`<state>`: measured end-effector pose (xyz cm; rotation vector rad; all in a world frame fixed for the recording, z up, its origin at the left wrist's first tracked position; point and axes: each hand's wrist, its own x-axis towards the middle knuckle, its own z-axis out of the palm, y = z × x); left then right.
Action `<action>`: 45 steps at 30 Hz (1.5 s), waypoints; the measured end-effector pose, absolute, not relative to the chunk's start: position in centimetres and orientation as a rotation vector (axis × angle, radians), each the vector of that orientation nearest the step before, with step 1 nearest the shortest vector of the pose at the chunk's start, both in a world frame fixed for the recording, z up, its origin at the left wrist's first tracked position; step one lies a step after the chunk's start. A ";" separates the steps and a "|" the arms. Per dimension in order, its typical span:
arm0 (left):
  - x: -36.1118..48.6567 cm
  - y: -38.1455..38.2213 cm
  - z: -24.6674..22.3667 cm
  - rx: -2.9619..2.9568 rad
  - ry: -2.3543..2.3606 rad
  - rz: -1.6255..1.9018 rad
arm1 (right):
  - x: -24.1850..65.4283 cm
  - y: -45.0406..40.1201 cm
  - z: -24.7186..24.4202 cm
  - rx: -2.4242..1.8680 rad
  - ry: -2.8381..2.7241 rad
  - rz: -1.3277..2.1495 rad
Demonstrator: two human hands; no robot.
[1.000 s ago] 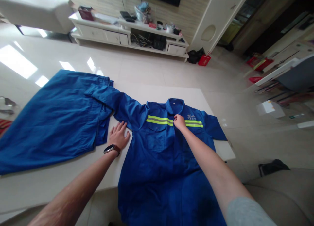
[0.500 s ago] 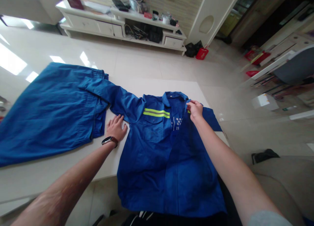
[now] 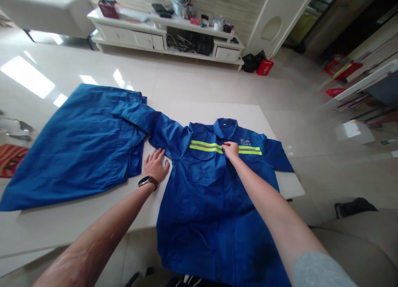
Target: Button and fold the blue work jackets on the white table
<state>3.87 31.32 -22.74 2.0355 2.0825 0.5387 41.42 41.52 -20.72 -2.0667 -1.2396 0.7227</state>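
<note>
While right hand [image 3: 230, 150] pinches blue jacket [image 3: 199, 212], yellow-grey band [image 3: 205, 147] runs crosswise.

a long white table [image 3: 62, 224] has blue clothes on it. a work jacket [image 3: 202, 208] with a bright yellow stripe lies front up, and its bottom hangs over the near edge. one sleeve lies on a blue garment [image 3: 74, 150]. the left hand [image 3: 156, 166] rests on the table, between them.
</note>
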 end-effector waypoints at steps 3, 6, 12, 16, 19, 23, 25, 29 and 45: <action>3.9 31.3 -22.7 2.032 2.084 0.526 | 41.2 41.1 -20.8 -2.104 -1.456 0.616; 3.9 31.2 -22.5 2.028 2.078 0.541 | 40.7 40.5 -20.5 -2.134 -1.676 0.500; 4.2 31.1 -22.2 2.038 2.097 0.542 | 40.2 39.3 -19.4 -2.186 -2.077 0.321; 4.3 31.1 -22.0 2.044 2.106 0.532 | 40.0 39.3 -18.7 -2.153 -2.319 0.259; 4.4 31.0 -21.9 2.038 2.104 0.522 | 39.5 39.7 -18.3 -2.124 -2.447 0.246; 4.4 31.1 -21.9 2.021 2.097 0.515 | 38.6 40.2 -18.1 -2.122 -2.526 0.262; 4.3 31.1 -22.0 2.022 2.096 0.519 | 38.6 40.3 -18.0 -2.131 -2.530 0.273; 4.3 31.1 -21.9 2.035 2.088 0.540 | 40.5 39.9 -17.6 -2.126 -2.530 0.349; 4.2 31.2 -22.1 2.023 2.094 0.553 | 47.9 38.3 -19.8 -2.114 -1.858 0.393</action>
